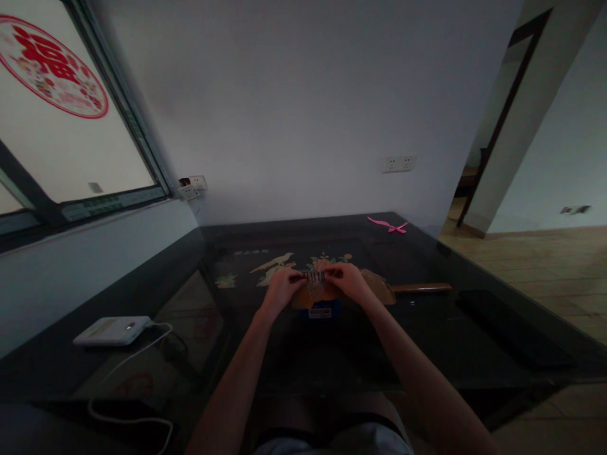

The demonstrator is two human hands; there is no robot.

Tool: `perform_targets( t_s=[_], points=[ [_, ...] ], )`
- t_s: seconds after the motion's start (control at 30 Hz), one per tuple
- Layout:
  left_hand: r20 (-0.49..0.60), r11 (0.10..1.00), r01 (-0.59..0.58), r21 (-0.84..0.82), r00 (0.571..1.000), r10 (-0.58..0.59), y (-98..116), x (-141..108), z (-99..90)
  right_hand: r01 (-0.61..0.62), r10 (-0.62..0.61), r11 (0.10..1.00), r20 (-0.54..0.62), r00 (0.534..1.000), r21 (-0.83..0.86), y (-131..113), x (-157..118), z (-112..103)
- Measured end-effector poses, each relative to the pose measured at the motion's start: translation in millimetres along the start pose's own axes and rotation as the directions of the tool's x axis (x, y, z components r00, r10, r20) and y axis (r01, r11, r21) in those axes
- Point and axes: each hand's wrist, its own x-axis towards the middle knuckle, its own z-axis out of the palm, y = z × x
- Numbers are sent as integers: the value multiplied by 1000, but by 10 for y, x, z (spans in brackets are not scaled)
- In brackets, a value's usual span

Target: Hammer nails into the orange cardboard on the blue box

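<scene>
A glossy black table point(360, 363) is spanning the lower frame, bearing a white power bank point(112, 331) lower left, a blue box point(320, 312) near centre, a brown stick point(424, 288) right of centre, a flat black object point(515, 328) lower right and a pink ribbon point(391, 227) above.

Dark-striped piece point(315, 277) too small to identify, red sticker point(54, 66) cut by left edge, white cable point(128, 421) by bottom.
</scene>
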Motion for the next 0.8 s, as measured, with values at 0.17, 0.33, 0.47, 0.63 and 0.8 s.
perform_targets(
  t_s=[0.17,0.33,0.47,0.63,0.8],
  points=[
    [34,999,-26,25,999,25,-39,24,-16,30,-26,997,54,998,-68,111,108,126],
    [49,996,-57,65,997,54,-114,53,-3,1,5,994,58,998,-105,153,111,150],
    [48,990,-77,120,996,72,-161,76,16,-18,21,995,31,999,-97,178,115,162],
    [23,988,-112,110,994,110,-180,61,37,-37,37,998,-1,999,-59,170,115,171],
    [1,987,-114,114,993,114,-178,50,50,-44,44,999,-22,999,-8,141,114,174]
  ],
)
